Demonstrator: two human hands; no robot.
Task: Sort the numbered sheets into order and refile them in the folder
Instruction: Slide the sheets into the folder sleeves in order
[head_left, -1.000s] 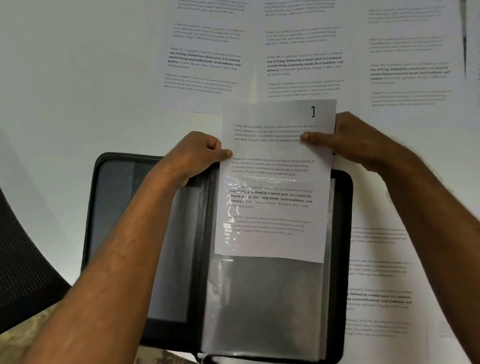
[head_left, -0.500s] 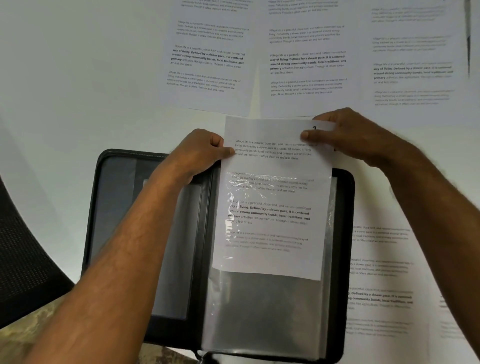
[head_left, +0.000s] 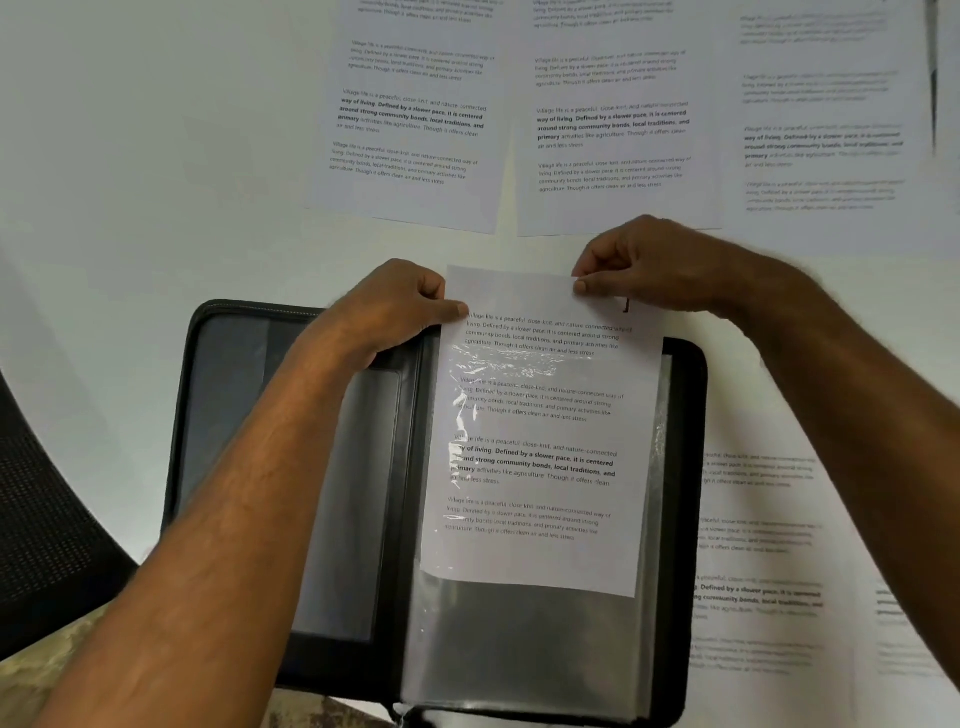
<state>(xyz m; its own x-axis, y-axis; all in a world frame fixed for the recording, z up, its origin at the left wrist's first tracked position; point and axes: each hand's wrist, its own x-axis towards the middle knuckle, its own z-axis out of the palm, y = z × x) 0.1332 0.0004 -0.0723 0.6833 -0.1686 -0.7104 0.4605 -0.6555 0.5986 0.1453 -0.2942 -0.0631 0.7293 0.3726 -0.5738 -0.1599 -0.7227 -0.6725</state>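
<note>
while your left hand (head_left: 400, 306) pinches the sheet (head_left: 540, 441) at its left edge and your right hand (head_left: 639, 270) pinches its top, the sheet sits partway inside the folder (head_left: 228, 415) sleeve (head_left: 530, 649).

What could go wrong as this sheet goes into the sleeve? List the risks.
1. The sheet sits slightly skewed in the plastic sleeve; a lower corner may catch and crease.
2. The sleeve is already wrinkled near its mouth, so it may bunch up.
3. The right hand pinches only the top edge, which might buckle if pushed.
</note>
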